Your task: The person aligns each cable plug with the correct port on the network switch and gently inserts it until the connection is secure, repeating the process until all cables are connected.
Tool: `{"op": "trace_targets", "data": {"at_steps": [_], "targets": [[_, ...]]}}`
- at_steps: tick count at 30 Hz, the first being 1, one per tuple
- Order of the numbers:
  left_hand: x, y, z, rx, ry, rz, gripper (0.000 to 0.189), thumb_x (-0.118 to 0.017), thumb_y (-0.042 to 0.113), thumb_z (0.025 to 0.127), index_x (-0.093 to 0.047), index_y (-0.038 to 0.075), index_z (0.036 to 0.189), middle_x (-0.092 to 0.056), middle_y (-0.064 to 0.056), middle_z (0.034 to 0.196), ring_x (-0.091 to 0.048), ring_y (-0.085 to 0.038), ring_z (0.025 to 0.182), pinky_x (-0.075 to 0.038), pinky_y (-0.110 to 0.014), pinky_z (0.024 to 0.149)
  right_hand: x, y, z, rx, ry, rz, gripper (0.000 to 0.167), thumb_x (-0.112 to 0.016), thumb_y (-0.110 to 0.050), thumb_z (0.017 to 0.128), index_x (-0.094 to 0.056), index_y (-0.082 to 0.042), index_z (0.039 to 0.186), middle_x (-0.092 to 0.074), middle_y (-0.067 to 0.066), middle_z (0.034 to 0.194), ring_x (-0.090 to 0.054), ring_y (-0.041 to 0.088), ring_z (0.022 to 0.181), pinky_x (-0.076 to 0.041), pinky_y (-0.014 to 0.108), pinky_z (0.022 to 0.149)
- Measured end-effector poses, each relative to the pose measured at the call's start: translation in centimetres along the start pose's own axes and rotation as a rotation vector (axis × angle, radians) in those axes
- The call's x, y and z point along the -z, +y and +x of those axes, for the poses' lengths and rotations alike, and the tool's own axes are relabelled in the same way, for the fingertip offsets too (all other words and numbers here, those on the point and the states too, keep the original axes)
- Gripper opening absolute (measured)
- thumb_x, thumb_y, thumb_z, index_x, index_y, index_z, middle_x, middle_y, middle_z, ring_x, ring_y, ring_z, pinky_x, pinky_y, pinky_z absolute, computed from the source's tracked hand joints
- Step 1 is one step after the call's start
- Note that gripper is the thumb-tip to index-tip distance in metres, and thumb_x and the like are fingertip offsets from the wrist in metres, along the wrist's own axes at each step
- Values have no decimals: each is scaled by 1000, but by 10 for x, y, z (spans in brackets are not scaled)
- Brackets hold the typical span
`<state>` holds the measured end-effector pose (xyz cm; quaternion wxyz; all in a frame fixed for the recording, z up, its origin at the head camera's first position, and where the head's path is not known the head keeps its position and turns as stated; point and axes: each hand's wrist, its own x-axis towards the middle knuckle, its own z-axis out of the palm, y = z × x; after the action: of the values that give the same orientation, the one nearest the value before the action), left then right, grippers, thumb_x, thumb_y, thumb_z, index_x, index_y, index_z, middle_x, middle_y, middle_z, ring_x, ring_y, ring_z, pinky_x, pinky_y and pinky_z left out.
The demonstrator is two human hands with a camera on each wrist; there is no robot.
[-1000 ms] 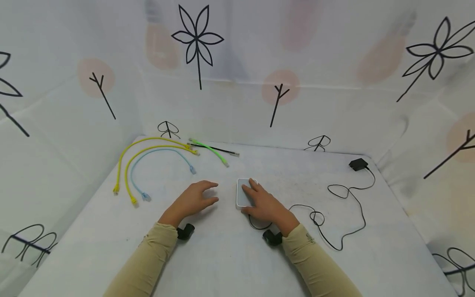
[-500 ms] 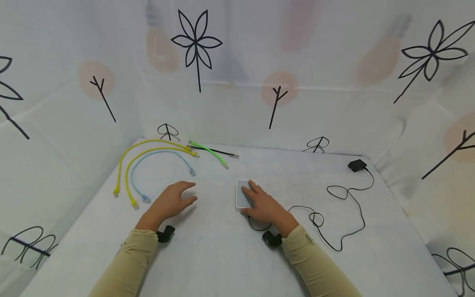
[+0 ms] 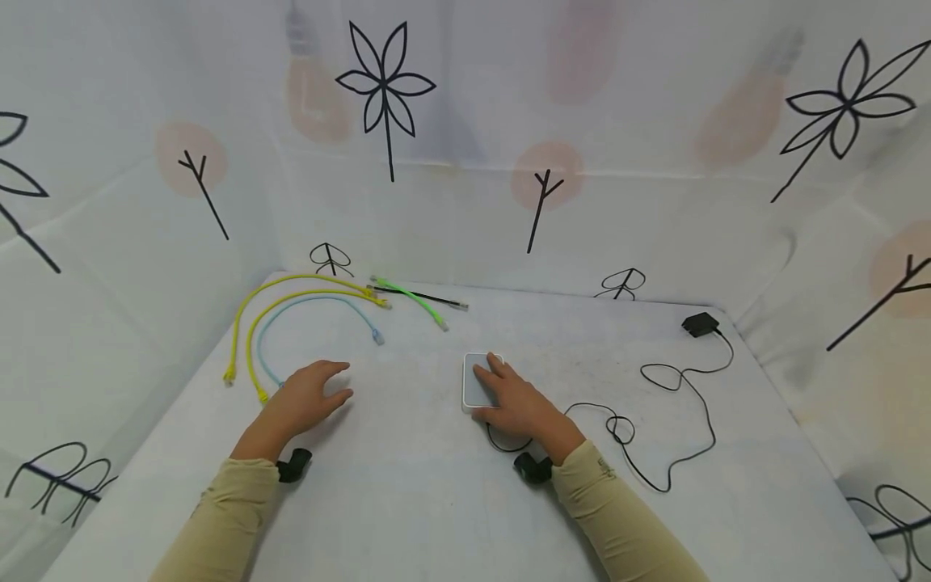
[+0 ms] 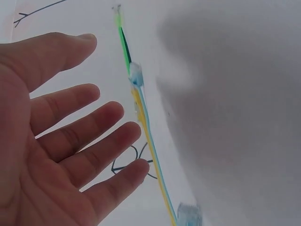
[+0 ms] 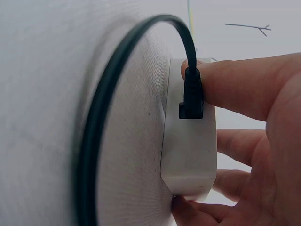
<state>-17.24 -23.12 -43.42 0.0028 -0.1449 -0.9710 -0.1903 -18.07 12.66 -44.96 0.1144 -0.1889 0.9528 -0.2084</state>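
A small white box with a grey top (image 3: 475,386) lies flat on the table. My right hand (image 3: 520,406) holds it, with the thumb at its near side and fingers spread over the top and round the edge. In the right wrist view, a black power plug (image 5: 193,96) sits in the side of the box, beside the thumb. My left hand (image 3: 296,402) is empty, fingers apart and loosely extended, near the light blue network cable (image 3: 377,336). In the head view it hides that cable's near end. Two yellow network cables (image 3: 234,339) curve just beyond.
A green network cable (image 3: 416,297) crosses a short black network cable (image 3: 440,299) at the back of the table. Far right stands a black power adapter (image 3: 701,325); its thin black cord (image 3: 714,436) loops across the right side towards the box. Patterned white cloth surrounds the table.
My left hand has moved left, away from the box and over to the near end of the light blue cable. The right hand and the box have stayed in place.
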Motion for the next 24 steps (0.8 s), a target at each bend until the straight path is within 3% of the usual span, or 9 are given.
{"op": "trace_targets", "data": {"at_steps": [10,24], "targets": [[3,-20,-8,29,-21,37,49,-65,26,91,-56,3,133,-57,-21,133,-51,-41,125,-41,-55,104,1,-1,-1,0,-1,-6,73,-63,-40,92,-31,-16,153,-13,11,163,-15,34,150,-31,55,113],[17,-33,-18,25,-35,79,44,-65,16,88,-58,-4,127,-58,-25,124,-54,-43,117,-43,-55,99,3,-3,-2,5,4,-2,73,-63,-40,92,-31,-16,153,-13,11,163,-14,33,150,-30,56,114]]}}
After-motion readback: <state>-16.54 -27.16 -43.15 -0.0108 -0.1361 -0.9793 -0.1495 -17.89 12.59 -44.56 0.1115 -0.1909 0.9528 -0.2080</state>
